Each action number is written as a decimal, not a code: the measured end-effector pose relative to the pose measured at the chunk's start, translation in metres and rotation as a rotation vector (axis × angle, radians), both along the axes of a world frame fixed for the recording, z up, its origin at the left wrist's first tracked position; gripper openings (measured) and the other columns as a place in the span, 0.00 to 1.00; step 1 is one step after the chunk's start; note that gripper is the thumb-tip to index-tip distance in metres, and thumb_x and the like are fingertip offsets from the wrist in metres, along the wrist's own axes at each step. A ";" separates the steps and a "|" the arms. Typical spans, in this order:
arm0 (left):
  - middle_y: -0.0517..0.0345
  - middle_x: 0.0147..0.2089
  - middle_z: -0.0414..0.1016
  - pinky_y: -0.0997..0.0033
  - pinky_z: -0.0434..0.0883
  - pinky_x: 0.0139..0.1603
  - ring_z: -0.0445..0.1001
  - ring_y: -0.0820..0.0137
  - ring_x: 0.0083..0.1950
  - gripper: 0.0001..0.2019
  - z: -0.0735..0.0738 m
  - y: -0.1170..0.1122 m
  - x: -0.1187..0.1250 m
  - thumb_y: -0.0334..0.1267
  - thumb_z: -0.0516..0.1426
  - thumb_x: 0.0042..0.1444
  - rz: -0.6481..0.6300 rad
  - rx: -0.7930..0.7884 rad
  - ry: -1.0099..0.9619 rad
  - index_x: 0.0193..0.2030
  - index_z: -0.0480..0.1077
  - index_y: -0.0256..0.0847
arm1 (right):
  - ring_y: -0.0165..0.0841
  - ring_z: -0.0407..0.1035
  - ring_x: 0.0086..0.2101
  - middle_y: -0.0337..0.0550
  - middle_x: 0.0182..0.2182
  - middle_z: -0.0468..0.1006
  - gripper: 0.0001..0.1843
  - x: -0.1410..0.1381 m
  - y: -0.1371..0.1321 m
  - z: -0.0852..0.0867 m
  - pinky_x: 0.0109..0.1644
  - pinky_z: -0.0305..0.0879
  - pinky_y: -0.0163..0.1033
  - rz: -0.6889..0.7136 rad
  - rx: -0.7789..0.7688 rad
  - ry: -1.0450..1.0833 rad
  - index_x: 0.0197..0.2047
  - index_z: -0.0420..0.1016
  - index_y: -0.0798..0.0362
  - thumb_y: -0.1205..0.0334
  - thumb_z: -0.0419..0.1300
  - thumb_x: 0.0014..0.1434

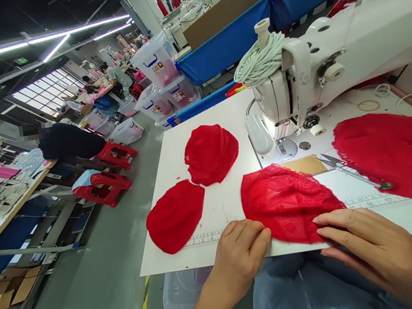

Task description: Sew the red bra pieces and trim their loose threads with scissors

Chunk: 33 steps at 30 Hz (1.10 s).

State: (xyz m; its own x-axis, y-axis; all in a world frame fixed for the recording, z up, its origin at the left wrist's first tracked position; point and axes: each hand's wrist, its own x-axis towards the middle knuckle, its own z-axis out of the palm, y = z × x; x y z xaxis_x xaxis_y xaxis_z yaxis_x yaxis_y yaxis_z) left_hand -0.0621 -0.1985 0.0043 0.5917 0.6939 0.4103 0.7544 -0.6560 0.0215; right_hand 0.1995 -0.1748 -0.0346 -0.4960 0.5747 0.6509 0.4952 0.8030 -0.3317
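A red lace fabric piece [282, 200] with a scalloped, patterned upper edge lies at the table's front edge between my hands. At its lower left edge, my left hand [239, 250] is closed, with curled fingers and the thumb against the cloth; the fingertips are partly hidden. My right hand [373, 240] rests at its lower right corner, fingers stretched out on the fabric and thumb apart below them. Two rounded red fabric pieces, one upper [211, 153] and one lower [176, 216], lie on the left. A larger red fabric piece [400, 156] is on the right.
A white sewing machine [330, 53] stands behind the fabric, with a pale cord bundle [262, 61] on its head. Metal thread snips [356, 172] lie by the right-hand cloth. A printed ruler [199, 240] runs along the table front. Plastic bins [155, 61] and red stools [102, 188] stand beyond.
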 end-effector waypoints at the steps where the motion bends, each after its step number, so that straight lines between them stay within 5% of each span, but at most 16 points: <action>1: 0.55 0.35 0.78 0.71 0.68 0.34 0.74 0.70 0.35 0.10 -0.001 0.000 0.000 0.24 0.50 0.63 0.000 0.002 0.001 0.43 0.71 0.38 | 0.36 0.76 0.36 0.48 0.38 0.82 0.07 0.000 0.000 0.000 0.40 0.70 0.40 0.004 -0.001 0.000 0.44 0.77 0.52 0.65 0.58 0.66; 33: 0.56 0.33 0.76 0.68 0.69 0.39 0.70 0.70 0.36 0.09 -0.004 0.000 0.006 0.26 0.49 0.65 -0.024 0.000 -0.089 0.39 0.70 0.37 | 0.36 0.75 0.40 0.49 0.40 0.82 0.08 -0.008 -0.005 -0.005 0.47 0.63 0.43 0.016 0.047 0.036 0.44 0.78 0.55 0.67 0.57 0.66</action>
